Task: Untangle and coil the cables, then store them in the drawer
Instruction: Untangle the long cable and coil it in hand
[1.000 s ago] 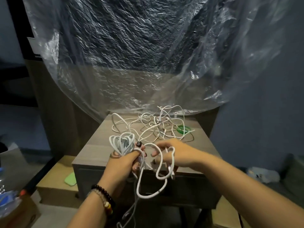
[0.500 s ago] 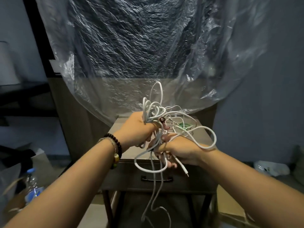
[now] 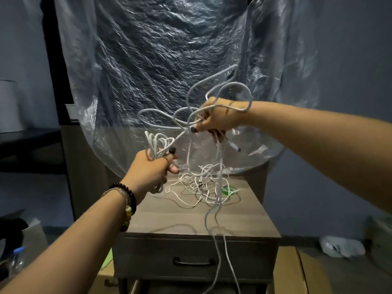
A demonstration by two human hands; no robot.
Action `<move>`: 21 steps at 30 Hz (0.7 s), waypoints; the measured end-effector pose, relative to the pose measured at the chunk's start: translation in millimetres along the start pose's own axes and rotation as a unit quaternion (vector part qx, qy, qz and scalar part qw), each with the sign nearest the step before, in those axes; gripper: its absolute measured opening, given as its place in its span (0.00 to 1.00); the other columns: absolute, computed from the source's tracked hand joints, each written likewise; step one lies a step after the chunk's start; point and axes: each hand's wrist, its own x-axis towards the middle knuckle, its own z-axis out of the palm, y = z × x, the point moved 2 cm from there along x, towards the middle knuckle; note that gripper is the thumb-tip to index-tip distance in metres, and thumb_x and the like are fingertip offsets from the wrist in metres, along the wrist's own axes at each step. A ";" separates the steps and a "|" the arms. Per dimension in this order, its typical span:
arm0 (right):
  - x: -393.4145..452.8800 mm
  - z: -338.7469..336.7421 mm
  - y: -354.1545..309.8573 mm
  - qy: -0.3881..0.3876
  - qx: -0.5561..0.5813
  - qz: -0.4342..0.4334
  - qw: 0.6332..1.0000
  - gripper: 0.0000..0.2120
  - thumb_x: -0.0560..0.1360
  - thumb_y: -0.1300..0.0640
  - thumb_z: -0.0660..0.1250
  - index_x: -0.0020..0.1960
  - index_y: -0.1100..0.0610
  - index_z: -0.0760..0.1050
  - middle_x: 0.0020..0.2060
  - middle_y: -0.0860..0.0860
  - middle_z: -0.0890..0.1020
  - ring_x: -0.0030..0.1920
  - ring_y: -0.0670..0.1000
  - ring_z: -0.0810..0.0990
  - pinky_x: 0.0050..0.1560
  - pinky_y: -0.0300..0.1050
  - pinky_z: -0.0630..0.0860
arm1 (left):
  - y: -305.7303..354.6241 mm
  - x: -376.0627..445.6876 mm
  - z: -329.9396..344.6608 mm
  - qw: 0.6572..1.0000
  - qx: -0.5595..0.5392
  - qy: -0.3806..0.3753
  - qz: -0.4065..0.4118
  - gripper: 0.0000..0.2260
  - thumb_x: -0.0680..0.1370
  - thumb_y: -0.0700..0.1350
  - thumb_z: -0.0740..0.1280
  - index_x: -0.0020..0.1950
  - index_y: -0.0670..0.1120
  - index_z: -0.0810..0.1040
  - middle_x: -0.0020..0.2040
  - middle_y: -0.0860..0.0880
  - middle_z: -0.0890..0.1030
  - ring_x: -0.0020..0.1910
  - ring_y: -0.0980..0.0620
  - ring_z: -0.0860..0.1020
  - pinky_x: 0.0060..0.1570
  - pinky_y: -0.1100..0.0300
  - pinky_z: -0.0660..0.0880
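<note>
Left hand gripped a coiled cable bundle, loops pointing up, while right hand, raised higher, clutched loose cable loops trailing down past the tabletop tangle and closed drawer.

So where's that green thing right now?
The green coil lies on the small table, back right, beside the tangled white cables, below the right hand.
</note>
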 end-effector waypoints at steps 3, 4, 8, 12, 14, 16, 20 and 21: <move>49.0 -36.6 -11.0 0.061 -0.120 -0.053 0.989 0.09 0.76 0.56 0.69 0.45 0.62 0.78 0.35 0.56 0.78 0.38 0.54 0.75 0.31 0.43 0.68 | 17.9 38.4 4.0 0.997 -0.053 0.053 -0.011 0.08 0.80 0.45 0.62 0.50 0.43 0.79 0.25 0.53 0.73 0.21 0.56 0.66 0.25 0.67 0.60; 64.4 -48.1 -15.0 0.078 -0.154 -0.075 0.982 0.09 0.76 0.57 0.68 0.47 0.64 0.78 0.38 0.57 0.78 0.39 0.55 0.75 0.34 0.42 0.66 | 26.1 54.2 5.4 0.996 -0.058 0.064 -0.011 0.08 0.80 0.45 0.62 0.49 0.44 0.79 0.25 0.54 0.72 0.21 0.56 0.66 0.23 0.69 0.60; 123.4 -86.0 -14.7 0.146 -0.239 -0.099 0.955 0.09 0.77 0.61 0.63 0.53 0.64 0.78 0.49 0.62 0.80 0.49 0.60 0.79 0.44 0.43 0.70 | 64.2 115.4 9.0 0.990 -0.114 0.077 0.012 0.09 0.80 0.40 0.59 0.41 0.47 0.74 0.26 0.53 0.71 0.17 0.60 0.66 0.19 0.73 0.59; 146.3 -59.2 16.2 0.225 -0.300 -0.083 0.923 0.10 0.77 0.64 0.60 0.55 0.66 0.75 0.52 0.64 0.79 0.51 0.64 0.79 0.49 0.54 0.76 | 60.0 157.7 7.9 0.991 -0.082 0.102 0.030 0.07 0.80 0.36 0.58 0.46 0.42 0.74 0.32 0.49 0.71 0.15 0.61 0.66 0.17 0.72 0.59; 149.6 -15.7 48.1 0.212 -0.287 -0.064 0.932 0.10 0.77 0.64 0.59 0.56 0.66 0.74 0.53 0.65 0.78 0.53 0.65 0.79 0.48 0.55 0.75 | 30.6 170.4 9.1 0.994 -0.033 0.102 0.016 0.04 0.81 0.37 0.59 0.48 0.42 0.73 0.31 0.48 0.71 0.13 0.61 0.65 0.16 0.72 0.59; 154.8 41.3 85.3 0.151 -0.258 -0.031 0.954 0.09 0.77 0.63 0.60 0.54 0.65 0.74 0.52 0.64 0.78 0.53 0.64 0.78 0.48 0.54 0.74 | -15.5 178.2 9.9 0.995 0.028 0.099 -0.018 0.08 0.81 0.39 0.61 0.42 0.43 0.72 0.27 0.48 0.71 0.12 0.60 0.65 0.16 0.72 0.59; 158.9 155.2 142.9 -0.052 -0.197 0.072 0.976 0.13 0.80 0.58 0.60 0.58 0.66 0.74 0.57 0.64 0.79 0.59 0.62 0.77 0.55 0.50 0.72 | -100.6 179.8 2.4 0.979 0.171 0.036 -0.110 0.12 0.80 0.40 0.63 0.36 0.43 0.74 0.24 0.49 0.74 0.15 0.57 0.67 0.18 0.69 0.62; 155.6 180.0 153.3 -0.095 -0.189 0.089 0.973 0.14 0.80 0.58 0.60 0.60 0.66 0.74 0.58 0.63 0.79 0.60 0.61 0.77 0.57 0.49 0.71 | -114.7 178.1 -0.8 0.961 0.231 -0.023 -0.154 0.12 0.79 0.40 0.63 0.36 0.42 0.76 0.22 0.50 0.75 0.15 0.56 0.67 0.18 0.68 0.63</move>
